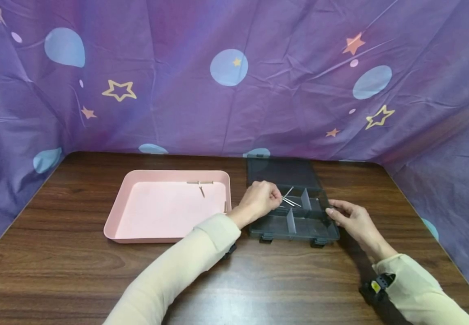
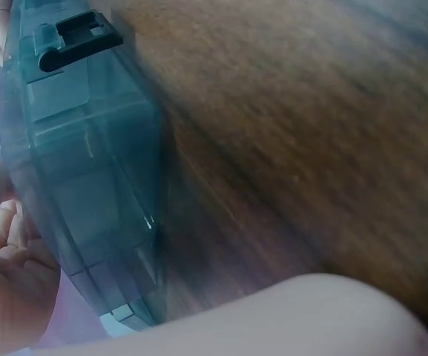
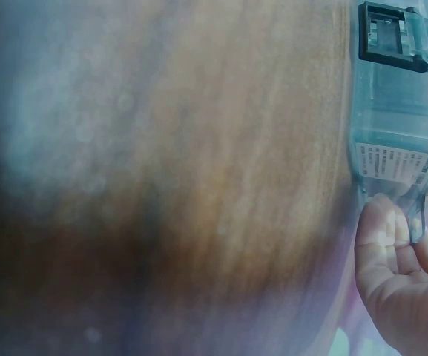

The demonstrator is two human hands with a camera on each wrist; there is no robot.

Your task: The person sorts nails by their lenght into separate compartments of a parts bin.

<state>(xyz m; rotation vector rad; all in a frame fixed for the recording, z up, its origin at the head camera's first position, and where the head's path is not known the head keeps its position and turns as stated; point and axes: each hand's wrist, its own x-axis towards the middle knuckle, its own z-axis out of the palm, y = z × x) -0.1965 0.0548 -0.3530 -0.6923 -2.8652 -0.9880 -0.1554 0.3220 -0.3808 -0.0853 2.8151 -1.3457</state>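
Observation:
A grey see-through organizer box (image 1: 311,232) lies with its lid (image 1: 279,171) folded back and its inside split by dividers. My left hand (image 1: 258,198) is over its left side, thumb and fingertips pinching the ends of thin silver metal rods (image 1: 290,201) that fan out to the right. In the left wrist view the same hand (image 2: 17,274) curls beside the box wall (image 2: 87,170), the rods hidden. With thumb above and fingers outside, my right hand (image 1: 354,221) grips the box's right edge; the right wrist view shows these fingers (image 3: 377,230) at its corner, near a printed label (image 3: 395,163).
Left of the box stands a shallow pink tray (image 1: 110,225) with several slim brownish screws (image 1: 202,192) near its back right corner. Two black latches (image 1: 266,238) stick out from the box's front. A purple star-patterned cloth (image 1: 185,113) hangs behind the wooden table (image 1: 55,271).

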